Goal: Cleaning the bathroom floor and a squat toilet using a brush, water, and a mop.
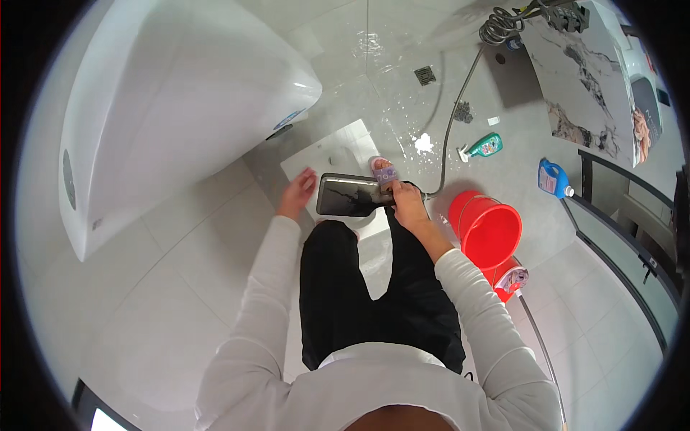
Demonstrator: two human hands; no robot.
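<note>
My right hand (411, 204) grips the handle of a wide, flat hand shower (347, 195) with a dark, glossy face. From its handle end a flexible metal shower hose (448, 137) runs up towards a coil at the top right. Just left of the shower's far end, my left hand (298, 193) hovers with loosely bent fingers and nothing in it. Beneath both hands lies a pale rectangular slab (345, 143) on the floor. A patterned slipper (384, 171) on one foot shows beside the shower; the other foot is mostly hidden.
A large white bathroom fixture (188, 108) fills the upper left. Two red buckets (489, 229) stand close at my right, a rag and pole by the rear one. A green spray bottle (485, 145), blue jug (553, 179) and floor drain (425, 75) lie beyond. Water and white foam (423, 143) wet the tiles.
</note>
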